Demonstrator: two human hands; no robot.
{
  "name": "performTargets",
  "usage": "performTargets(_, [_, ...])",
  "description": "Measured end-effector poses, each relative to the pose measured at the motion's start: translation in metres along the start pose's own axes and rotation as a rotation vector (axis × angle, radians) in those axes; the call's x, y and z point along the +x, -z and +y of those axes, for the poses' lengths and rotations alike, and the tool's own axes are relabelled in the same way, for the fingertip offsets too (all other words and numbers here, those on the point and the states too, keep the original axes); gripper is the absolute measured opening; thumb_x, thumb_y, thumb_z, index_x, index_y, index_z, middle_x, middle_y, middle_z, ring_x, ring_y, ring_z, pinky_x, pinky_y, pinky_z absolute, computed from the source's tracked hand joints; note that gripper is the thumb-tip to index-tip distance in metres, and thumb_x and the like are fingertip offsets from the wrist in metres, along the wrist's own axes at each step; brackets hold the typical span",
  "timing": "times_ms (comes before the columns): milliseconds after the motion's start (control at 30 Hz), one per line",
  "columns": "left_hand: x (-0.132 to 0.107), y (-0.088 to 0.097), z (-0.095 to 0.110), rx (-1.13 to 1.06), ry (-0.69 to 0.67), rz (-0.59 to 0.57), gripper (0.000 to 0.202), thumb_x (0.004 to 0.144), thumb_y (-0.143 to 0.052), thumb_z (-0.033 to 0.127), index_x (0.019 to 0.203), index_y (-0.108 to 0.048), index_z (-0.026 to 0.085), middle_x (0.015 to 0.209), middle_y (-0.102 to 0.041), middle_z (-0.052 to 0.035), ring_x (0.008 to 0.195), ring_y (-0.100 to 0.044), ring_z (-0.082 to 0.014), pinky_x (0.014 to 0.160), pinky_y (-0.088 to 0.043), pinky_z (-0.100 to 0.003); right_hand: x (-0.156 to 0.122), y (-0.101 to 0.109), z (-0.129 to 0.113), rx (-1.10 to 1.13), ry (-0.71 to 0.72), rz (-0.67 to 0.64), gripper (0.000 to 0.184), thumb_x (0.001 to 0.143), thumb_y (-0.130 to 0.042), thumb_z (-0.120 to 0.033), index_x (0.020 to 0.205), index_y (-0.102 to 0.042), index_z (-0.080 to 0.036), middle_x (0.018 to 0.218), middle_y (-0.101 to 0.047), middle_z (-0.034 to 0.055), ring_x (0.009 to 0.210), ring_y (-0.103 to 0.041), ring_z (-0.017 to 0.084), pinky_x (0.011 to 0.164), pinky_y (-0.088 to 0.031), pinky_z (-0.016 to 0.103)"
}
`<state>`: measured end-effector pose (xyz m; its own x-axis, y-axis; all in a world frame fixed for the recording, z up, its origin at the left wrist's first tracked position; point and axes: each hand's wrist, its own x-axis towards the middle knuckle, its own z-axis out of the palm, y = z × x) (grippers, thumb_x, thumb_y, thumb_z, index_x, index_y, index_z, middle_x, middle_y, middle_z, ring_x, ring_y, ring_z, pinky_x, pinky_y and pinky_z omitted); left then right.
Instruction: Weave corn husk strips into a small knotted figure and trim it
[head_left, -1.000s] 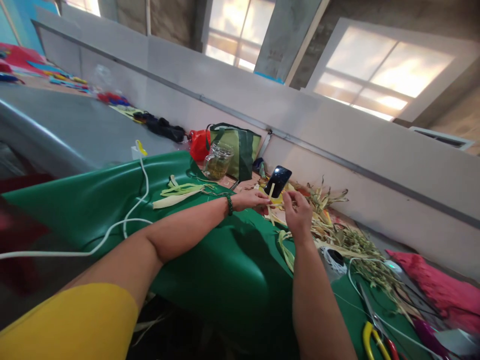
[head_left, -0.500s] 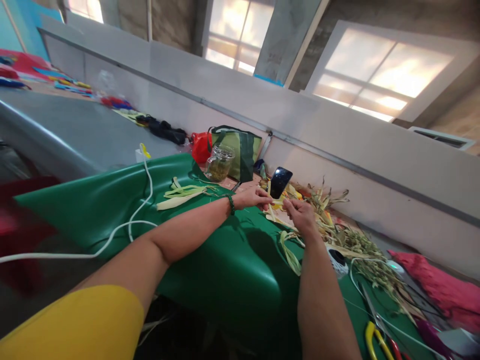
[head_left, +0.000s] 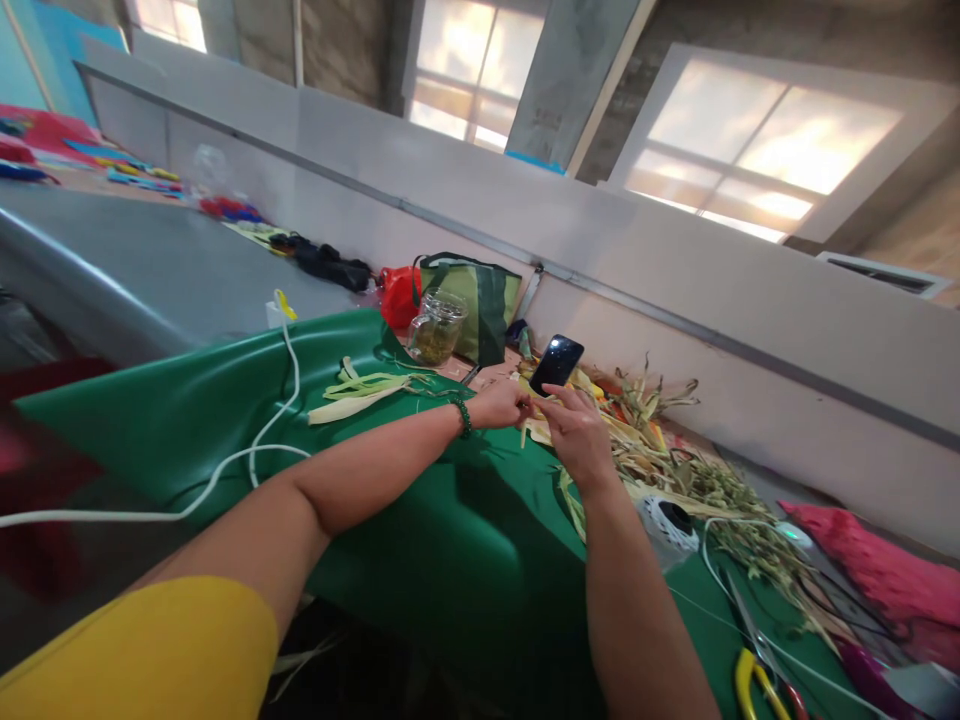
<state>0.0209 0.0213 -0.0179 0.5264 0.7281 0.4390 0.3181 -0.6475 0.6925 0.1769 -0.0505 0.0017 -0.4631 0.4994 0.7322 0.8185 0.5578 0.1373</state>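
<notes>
My left hand [head_left: 501, 403], with a green bead bracelet at the wrist, pinches a narrow pale strip of corn husk [head_left: 523, 437]; a short end hangs below the fingertips. My right hand [head_left: 581, 435] is close against it, fingers stretched toward the left fingertips and somewhat apart. Whether the right fingertips also touch the strip is hidden. Both hands are above the far edge of a green mat [head_left: 420, 560]. Just behind them a black phone [head_left: 556, 362] leans upright. Pale green husk pieces [head_left: 360, 395] lie on the mat left of my hands.
A glass mug [head_left: 436, 330] stands before a green bag [head_left: 480, 300]. Dried husks and stems [head_left: 697, 475] are heaped at right. Scissors [head_left: 761, 645] with yellow and red handles lie near a white cable. Another white cable [head_left: 259, 440] crosses the mat's left side.
My right hand has moved left and up against the left hand, its fingers changing from a pinch to stretched out. The left hand has shifted slightly, and less of the strip shows.
</notes>
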Motion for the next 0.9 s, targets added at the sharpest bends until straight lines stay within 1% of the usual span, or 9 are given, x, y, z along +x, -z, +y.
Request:
performTargets(67, [-0.001,0.003,0.003,0.048,-0.002,-0.04,0.021,0.073,-0.057,0.017,0.054,-0.066,0.012,0.047,-0.057,-0.0002,0.049,-0.046,-0.0089,0.049,-0.031,-0.02,-0.005,-0.002,0.011,0.001,-0.08,-0.061,0.028,0.09,-0.048,-0.018,0.095,-0.075,-0.024,0.097,-0.072,0.0069,0.085,-0.065,0.02,0.075,-0.051,0.031])
performTargets(133, [-0.001,0.006,0.006,0.067,-0.019,-0.025,0.026,0.075,-0.055,0.018,0.053,-0.065,0.011,0.046,-0.056,0.0003,0.048,-0.046,-0.0079,0.05,-0.031,-0.02,-0.008,-0.002,0.02,0.002,-0.141,-0.097,0.026,0.091,-0.049,-0.024,0.095,-0.075,-0.025,0.089,-0.072,0.0058,0.079,-0.066,0.019,0.07,-0.049,0.029])
performTargets(200, [0.0,0.007,0.007,0.062,-0.031,0.022,0.027,0.076,-0.055,0.018,0.052,-0.065,0.011,0.046,-0.056,0.0014,0.047,-0.046,-0.007,0.05,-0.033,-0.018,-0.009,-0.002,0.024,-0.005,-0.207,-0.096,0.024,0.09,-0.052,-0.028,0.092,-0.075,-0.024,0.086,-0.073,0.0062,0.077,-0.066,0.02,0.068,-0.048,0.029])
performTargets(300, [0.002,0.005,0.005,-0.046,-0.026,0.053,0.023,0.078,-0.055,0.02,0.061,-0.068,0.011,0.051,-0.062,0.0012,0.05,-0.051,-0.0067,0.051,-0.037,-0.016,-0.007,-0.003,0.02,0.037,-0.393,-0.068,0.024,0.087,-0.053,-0.034,0.085,-0.074,-0.021,0.08,-0.073,0.0069,0.07,-0.066,0.021,0.066,-0.046,0.031])
performTargets(400, [0.005,0.001,0.001,-0.23,-0.022,0.019,0.018,0.078,-0.053,0.014,0.071,-0.069,0.009,0.062,-0.069,-0.0021,0.058,-0.061,-0.0084,0.058,-0.045,-0.015,-0.002,-0.004,0.009,0.264,-0.596,-0.063,0.027,0.085,-0.053,-0.039,0.082,-0.073,-0.02,0.069,-0.072,0.0048,0.058,-0.065,0.019,0.06,-0.046,0.03])
performTargets(533, [0.006,0.0,-0.002,-0.358,-0.033,-0.035,0.017,0.076,-0.057,0.013,0.086,-0.07,0.008,0.071,-0.073,-0.0043,0.067,-0.067,-0.0121,0.064,-0.05,-0.018,0.002,-0.006,-0.001,0.542,-0.749,-0.068,0.029,0.077,-0.06,-0.045,0.078,-0.073,-0.02,0.065,-0.071,0.0033,0.053,-0.065,0.019,0.053,-0.047,0.028])
performTargets(633, [0.005,0.002,-0.001,-0.423,-0.005,-0.074,0.027,0.076,-0.061,0.016,0.1,-0.068,0.007,0.075,-0.074,-0.0045,0.071,-0.068,-0.0132,0.067,-0.05,-0.019,0.003,-0.005,-0.001,0.621,-0.801,-0.058,0.028,0.07,-0.066,-0.046,0.074,-0.073,-0.019,0.067,-0.073,0.004,0.054,-0.066,0.02,0.052,-0.048,0.028])
performTargets(733, [0.004,0.004,0.001,-0.46,0.039,-0.13,0.036,0.072,-0.063,0.012,0.107,-0.066,0.006,0.076,-0.073,-0.0031,0.072,-0.067,-0.0127,0.069,-0.05,-0.02,0.002,-0.004,0.001,0.655,-0.825,-0.065,0.026,0.067,-0.07,-0.045,0.071,-0.073,-0.02,0.066,-0.073,0.0039,0.055,-0.067,0.02,0.051,-0.049,0.028])
performTargets(900, [0.003,0.004,0.004,-0.487,0.071,-0.132,0.026,0.077,-0.063,0.02,0.1,-0.07,0.009,0.076,-0.073,-0.0018,0.07,-0.064,-0.0105,0.067,-0.047,-0.018,0.001,-0.003,0.001,0.602,-0.761,-0.047,0.019,0.07,-0.068,-0.04,0.072,-0.074,-0.021,0.067,-0.074,0.0034,0.062,-0.068,0.02,0.059,-0.052,0.029])
